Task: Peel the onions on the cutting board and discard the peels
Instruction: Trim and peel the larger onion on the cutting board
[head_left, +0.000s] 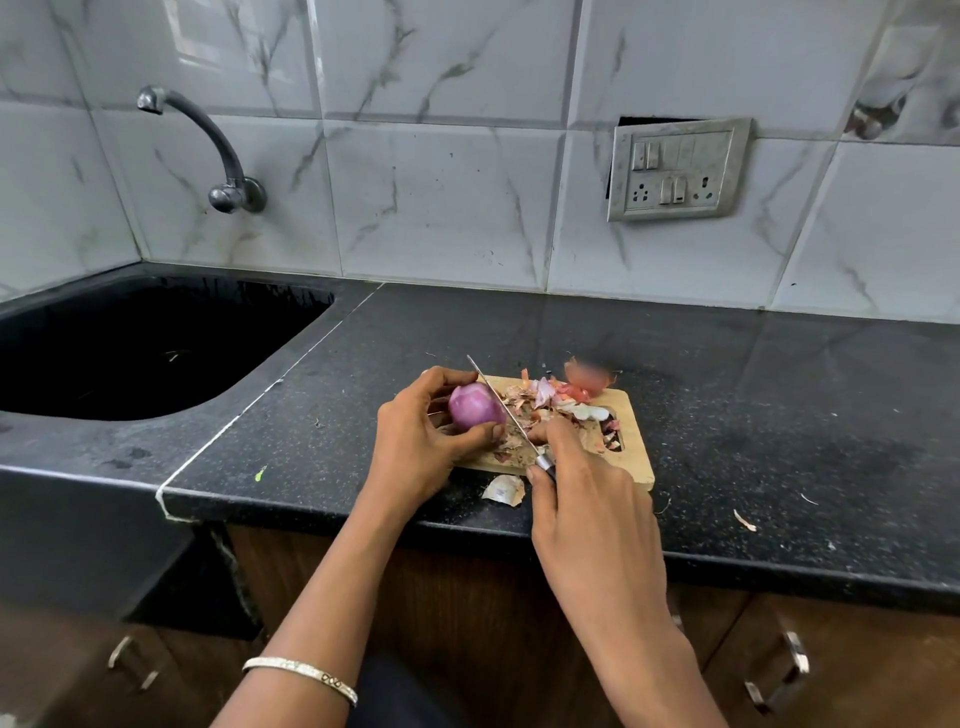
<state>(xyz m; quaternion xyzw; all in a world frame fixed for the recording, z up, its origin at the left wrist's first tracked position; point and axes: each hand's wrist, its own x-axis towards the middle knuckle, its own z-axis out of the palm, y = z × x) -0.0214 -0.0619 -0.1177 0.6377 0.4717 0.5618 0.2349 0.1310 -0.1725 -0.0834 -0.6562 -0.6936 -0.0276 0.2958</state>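
1. Step: peeling. Left hand (415, 436) grips a mostly bare red onion (475, 408) over the cutting board (631, 460); right hand (587, 499) grasps the knife (506, 410), blade beside the onion.
2. Next, probably: strip the remaining skin, then gather the peels (540, 405).

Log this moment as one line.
step: peeling | left hand: holds red onion | right hand: grips knife, blade beside onion | peels: piled on cutting board, undiscarded

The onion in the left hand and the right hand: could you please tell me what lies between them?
In the head view, the knife blade crosses that gap, above loose peels on the cutting board.
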